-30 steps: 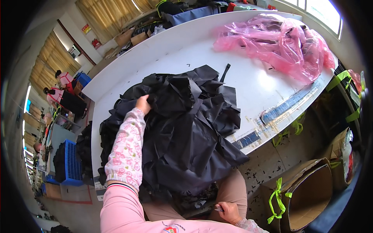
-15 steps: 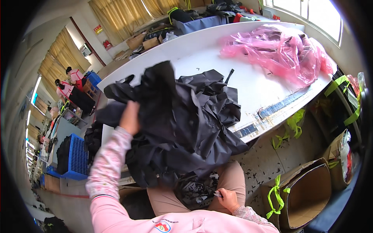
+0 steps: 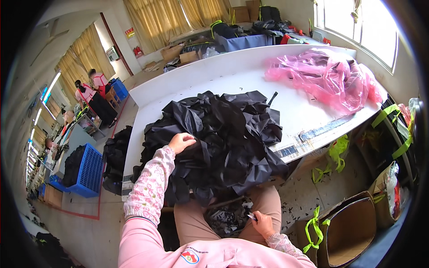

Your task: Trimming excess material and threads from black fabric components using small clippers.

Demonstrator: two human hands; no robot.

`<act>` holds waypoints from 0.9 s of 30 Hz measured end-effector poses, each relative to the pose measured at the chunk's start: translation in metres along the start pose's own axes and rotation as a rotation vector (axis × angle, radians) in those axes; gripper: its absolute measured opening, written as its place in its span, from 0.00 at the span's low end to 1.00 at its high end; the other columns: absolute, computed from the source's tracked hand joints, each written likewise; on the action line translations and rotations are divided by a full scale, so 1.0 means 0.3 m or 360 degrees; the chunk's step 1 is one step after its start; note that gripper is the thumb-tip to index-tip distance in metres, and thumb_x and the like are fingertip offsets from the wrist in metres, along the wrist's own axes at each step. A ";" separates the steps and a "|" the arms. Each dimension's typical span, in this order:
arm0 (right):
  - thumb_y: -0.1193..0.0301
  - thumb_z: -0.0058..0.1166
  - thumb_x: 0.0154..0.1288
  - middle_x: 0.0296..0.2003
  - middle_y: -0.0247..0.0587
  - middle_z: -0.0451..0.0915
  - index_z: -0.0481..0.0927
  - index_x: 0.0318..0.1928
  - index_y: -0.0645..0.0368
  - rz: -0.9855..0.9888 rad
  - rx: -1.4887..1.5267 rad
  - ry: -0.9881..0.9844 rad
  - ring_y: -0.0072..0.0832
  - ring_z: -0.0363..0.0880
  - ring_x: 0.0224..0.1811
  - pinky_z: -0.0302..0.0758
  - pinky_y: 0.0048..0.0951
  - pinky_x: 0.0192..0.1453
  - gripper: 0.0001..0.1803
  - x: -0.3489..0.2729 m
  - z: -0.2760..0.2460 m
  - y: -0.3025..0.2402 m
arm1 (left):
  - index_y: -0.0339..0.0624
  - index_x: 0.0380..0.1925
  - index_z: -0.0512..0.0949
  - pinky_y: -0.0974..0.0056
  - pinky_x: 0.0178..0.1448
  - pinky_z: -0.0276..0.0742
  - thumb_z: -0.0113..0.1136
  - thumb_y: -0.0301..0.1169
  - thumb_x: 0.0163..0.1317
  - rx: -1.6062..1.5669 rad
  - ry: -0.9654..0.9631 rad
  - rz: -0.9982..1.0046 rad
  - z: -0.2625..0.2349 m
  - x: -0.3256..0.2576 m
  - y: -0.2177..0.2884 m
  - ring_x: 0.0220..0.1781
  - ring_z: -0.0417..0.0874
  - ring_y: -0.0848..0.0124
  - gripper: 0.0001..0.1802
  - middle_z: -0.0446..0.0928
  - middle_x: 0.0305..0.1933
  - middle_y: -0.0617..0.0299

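A: Near side first. Right hand?

B: Right hand (image 3: 264,225) is short of the desk (image 3: 297,111), over the thigh, fingers closed round a small metal-tipped tool (image 3: 253,217).

A: Below that?

B: Black and pale scraps (image 3: 225,221) between the knees, just under the desk's near edge. Open cardboard box (image 3: 351,232) with bright green ties (image 3: 314,234) on it, right of the desk.

A: Left hand?

B: Left hand (image 3: 182,143) is over the desk's left half, on the black fabric (image 3: 223,134). Fingertips bunched; can't tell if cloth is pinched.

A: Where's the fabric?

B: Crumpled heap on the desk, left of centre, hanging over the near edge.

A: Farther out?

B: Blue crate (image 3: 92,172) with dark cloth, left of the desk. Crumpled pink plastic (image 3: 330,80) on the desk's far right. Two people (image 3: 103,107) and yellow curtains (image 3: 154,24) well beyond the desk.
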State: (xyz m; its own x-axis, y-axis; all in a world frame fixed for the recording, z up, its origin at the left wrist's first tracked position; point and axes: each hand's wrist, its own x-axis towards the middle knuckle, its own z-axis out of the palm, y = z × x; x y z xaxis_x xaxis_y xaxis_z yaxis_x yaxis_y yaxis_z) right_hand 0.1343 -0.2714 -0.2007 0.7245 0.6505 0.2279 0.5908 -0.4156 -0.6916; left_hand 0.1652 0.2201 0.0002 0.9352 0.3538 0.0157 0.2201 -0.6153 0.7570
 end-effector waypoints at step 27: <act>0.71 0.59 0.56 0.26 0.49 0.81 0.76 0.41 0.56 0.0063 -0.0040 0.0047 0.49 0.80 0.29 0.76 0.45 0.33 0.12 -0.010 -0.028 -0.010 | 0.41 0.33 0.79 0.54 0.58 0.79 0.61 0.27 0.64 -0.1922 0.1190 0.1170 -0.601 -0.261 0.595 0.45 0.84 0.60 0.02 0.82 0.40 0.58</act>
State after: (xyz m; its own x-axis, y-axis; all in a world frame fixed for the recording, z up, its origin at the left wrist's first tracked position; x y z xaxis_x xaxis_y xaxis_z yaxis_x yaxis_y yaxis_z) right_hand 0.1333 -0.2777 -0.1935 0.7575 0.6142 0.2214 0.5699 -0.4565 -0.6832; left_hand 0.0811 0.2095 0.2521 0.3144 0.7187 0.6203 -0.8740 -0.0359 0.4846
